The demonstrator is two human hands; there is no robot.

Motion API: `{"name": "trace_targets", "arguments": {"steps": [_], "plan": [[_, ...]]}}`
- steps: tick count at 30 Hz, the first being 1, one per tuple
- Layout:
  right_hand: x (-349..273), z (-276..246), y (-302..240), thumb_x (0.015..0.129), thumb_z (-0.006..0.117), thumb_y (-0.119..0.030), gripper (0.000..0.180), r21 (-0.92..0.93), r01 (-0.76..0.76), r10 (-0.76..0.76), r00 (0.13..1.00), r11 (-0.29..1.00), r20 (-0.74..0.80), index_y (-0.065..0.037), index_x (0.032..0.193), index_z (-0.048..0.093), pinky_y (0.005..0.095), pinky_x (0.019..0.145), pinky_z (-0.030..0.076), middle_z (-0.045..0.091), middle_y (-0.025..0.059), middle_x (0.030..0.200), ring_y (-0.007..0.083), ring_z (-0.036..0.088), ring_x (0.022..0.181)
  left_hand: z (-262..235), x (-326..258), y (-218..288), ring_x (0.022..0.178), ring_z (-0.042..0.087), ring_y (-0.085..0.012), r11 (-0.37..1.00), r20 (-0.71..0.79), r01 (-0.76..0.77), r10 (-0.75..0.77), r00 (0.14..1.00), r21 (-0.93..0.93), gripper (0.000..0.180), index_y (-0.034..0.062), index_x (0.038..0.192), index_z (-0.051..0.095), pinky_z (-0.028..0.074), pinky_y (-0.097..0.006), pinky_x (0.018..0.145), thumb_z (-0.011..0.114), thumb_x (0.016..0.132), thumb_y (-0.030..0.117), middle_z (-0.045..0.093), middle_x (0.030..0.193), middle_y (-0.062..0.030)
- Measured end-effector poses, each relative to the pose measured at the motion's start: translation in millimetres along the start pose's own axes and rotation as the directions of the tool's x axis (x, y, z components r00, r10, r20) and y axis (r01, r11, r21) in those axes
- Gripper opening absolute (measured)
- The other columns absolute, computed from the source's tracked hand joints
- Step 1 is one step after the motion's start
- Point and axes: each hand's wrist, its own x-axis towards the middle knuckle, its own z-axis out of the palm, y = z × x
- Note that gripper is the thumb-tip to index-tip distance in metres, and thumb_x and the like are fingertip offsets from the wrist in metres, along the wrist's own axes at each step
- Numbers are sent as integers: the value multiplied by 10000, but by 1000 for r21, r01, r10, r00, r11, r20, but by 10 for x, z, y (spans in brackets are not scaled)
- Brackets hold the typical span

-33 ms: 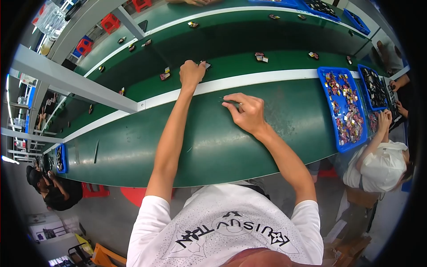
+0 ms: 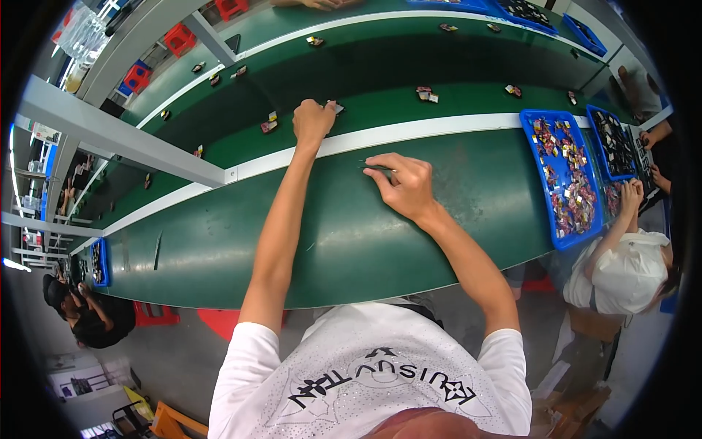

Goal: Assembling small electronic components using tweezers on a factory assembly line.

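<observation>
My left hand (image 2: 313, 123) reaches past the white rail onto the green belt, its fingers closed. At its fingertips shows a small part (image 2: 335, 107) with a pale patch; most of it is hidden by the hand. My right hand (image 2: 406, 183) is above the near green tabletop, just right of the left forearm. It pinches thin tweezers (image 2: 363, 163), whose fine tips point left and stand slightly apart with nothing visible between them. Near my left hand on the belt lies another small dark part with a yellow label (image 2: 270, 124); a similar part (image 2: 427, 94) lies further right.
The white rail (image 2: 395, 134) separates the tabletop (image 2: 365, 241) from the belt (image 2: 380, 99). A blue tray (image 2: 560, 240) with many small parts stands right, beside another blue tray (image 2: 620, 178) of black pieces. A grey post (image 2: 131, 132) rises at left. Co-workers sit at both ends.
</observation>
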Motion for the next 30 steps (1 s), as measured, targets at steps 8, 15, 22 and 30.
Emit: {"name": "trace_targets", "arguments": {"steps": [8, 15, 22, 30], "plan": [[-6, 2, 20, 783, 812, -59, 105, 25, -2, 2, 1000, 1000, -5, -69, 855, 737, 312, 518, 485, 753, 41, 818, 206, 631, 515, 134, 162, -54, 954, 719, -429, 999, -115, -24, 20, 993, -32, 385, -33, 919, 736, 556, -479, 838, 751, 887, 351, 743, 983, -247], [-5, 16, -37, 789, 820, -74, 109, 50, -34, 33, 999, 998, 18, -76, 865, 742, 298, 493, 450, 750, 42, 816, 181, 622, 518, 77, 96, -166, 886, 731, -364, 981, -168, -101, 73, 983, -167, 250, 4, 873, 712, 550, -432, 829, 748, 873, 251, 758, 916, -182], [-39, 3, 118, 813, 827, -36, 285, 324, -416, 427, 903, 850, 40, 24, 643, 606, 242, 458, 286, 715, 19, 740, 46, 360, 457, -250, -747, -42, 736, 733, -156, 852, 180, -159, 281, 943, -498, 132, -65, 908, 703, 539, -267, 670, 670, 916, 63, 777, 845, -123], [-4, 23, 171, 864, 784, -20, 94, 381, -468, 470, 878, 797, 95, -24, 926, 713, 230, 477, 223, 403, -86, 546, 6, 295, 495, -204, -1311, -310, 505, 481, -36, 805, 149, -117, 247, 957, -581, 159, -50, 976, 741, 347, -217, 473, 692, 938, 96, 677, 691, -13]]}}
